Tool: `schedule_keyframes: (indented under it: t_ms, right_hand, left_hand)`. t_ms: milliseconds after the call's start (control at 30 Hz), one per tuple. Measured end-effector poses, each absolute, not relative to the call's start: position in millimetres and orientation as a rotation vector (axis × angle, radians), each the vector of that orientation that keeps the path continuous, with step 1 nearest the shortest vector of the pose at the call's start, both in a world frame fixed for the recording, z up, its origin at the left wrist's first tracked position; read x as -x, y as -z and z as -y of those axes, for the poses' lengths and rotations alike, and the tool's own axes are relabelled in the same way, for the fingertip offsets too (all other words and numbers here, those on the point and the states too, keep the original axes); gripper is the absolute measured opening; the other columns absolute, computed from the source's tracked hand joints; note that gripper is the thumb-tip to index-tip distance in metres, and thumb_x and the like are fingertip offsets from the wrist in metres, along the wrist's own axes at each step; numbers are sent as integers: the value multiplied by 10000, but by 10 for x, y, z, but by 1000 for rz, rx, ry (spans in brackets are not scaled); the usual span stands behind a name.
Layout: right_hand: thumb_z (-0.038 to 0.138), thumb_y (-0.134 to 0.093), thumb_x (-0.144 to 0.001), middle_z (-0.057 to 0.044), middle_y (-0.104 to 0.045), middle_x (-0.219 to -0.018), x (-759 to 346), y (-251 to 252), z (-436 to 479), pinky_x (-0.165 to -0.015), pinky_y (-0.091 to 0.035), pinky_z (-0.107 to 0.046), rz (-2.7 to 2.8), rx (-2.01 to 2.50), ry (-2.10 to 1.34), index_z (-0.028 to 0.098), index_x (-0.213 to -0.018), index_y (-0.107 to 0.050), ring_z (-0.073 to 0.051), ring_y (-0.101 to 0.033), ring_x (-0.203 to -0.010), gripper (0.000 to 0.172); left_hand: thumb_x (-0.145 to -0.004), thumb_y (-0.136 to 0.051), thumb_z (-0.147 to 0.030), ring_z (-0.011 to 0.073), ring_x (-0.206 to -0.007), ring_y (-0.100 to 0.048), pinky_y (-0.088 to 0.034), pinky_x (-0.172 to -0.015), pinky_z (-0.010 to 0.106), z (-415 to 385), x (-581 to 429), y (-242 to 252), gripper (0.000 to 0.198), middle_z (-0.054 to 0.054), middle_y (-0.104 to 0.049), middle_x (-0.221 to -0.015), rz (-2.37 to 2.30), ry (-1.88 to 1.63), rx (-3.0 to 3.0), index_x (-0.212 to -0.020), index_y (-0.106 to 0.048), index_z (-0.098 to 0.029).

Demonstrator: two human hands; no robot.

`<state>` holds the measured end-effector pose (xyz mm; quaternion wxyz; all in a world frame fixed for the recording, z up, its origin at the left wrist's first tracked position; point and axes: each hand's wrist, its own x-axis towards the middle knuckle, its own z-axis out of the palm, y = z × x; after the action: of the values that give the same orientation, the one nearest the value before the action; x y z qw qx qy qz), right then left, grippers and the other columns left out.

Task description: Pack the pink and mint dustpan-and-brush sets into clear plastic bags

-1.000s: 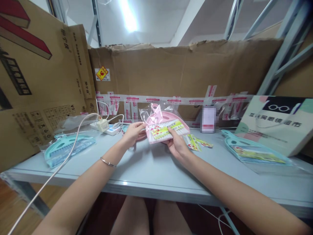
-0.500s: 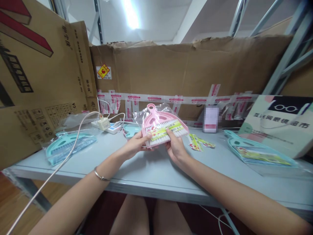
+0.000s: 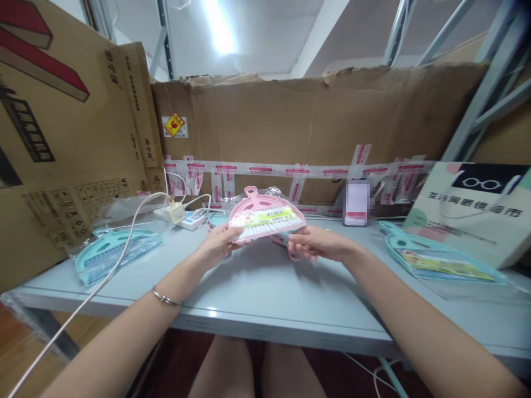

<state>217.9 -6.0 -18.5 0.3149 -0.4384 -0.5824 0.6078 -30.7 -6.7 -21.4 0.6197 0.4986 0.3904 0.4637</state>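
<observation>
Head view: left hand (image 3: pixel 219 243) pinching pink dustpan (image 3: pixel 267 216) by left edge, above table (image 3: pixel 249 287) middle; right hand (image 3: pixel 320 243) gripping pink loop (image 3: pixel 293 256) below right corner. Likely handling light, stiff, wrapper (image 3: pixel 274 192) slipping; rim offering firmest hold.

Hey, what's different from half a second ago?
Your right hand left the label on the pink dustpan, moved right and now holds a pink loop-ended item. The dustpan shifted slightly left. Your left hand kept its grip; both bagged teal dustpans stayed put.

Bright ceiling light (image 3: pixel 219 33); cardboard panel (image 3: pixel 311 121) behind pale table (image 3: pixel 265 298); wood-look floor (image 3: pixel 16 342).
</observation>
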Motion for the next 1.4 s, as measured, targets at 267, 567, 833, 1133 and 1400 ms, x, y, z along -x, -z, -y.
schedule_keyframes:
  t_ms: [267,567,833,1133,1400]
  right_hand:
    - [258,-826,-589,-65,-671,-1068,-2140,178,73,-802,-553,-269,1286,801,-1565,206,-1072,-577,-160,-649,-917,545]
    - [55,-670,-723,-78,-717,-932,-2017,334,-72,-696,-559,-132,1050,873,-1513,107,-877,-677,-103,-678,-763,162]
    - [102,-672,-762,-55,-678,-584,-1868,319,-4,-537,-535,-161,938,1001,-1349,110,-661,-643,-90,-622,-497,105]
    - [316,-717,-737,-52,-659,-571,-1833,330,47,-413,-452,-171,1050,1060,-1370,135,-638,-593,-88,-577,-456,241]
    - [245,-693,-749,-93,-715,-798,-1857,319,72,-438,-465,-164,1057,1073,-1421,149,-829,-599,-126,-655,-636,157]
  left_hand:
    - [-766,-663,-248,121,-665,-674,-489,-494,120,-36,345,237,195,113,-718,-805,-1069,-1146,-1097,-866,-671,-80]
    - [-723,-718,-335,115,-697,-666,-527,-657,183,-2,351,234,295,117,-712,-934,-1007,-1086,-1200,-888,-676,-94]
    - [-561,-809,-212,124,-731,-640,-498,-664,201,-24,354,266,319,74,-711,-820,-936,-1134,-1251,-842,-687,-122]
    - [-683,-733,-265,57,-508,-536,-405,-472,142,-106,374,314,189,45,-639,-580,-1077,-1212,-1064,-639,-635,-110]
    - [-671,-733,-309,59,-458,-501,-384,-429,155,-120,387,336,225,5,-574,-515,-1051,-1216,-1150,-638,-600,-130]
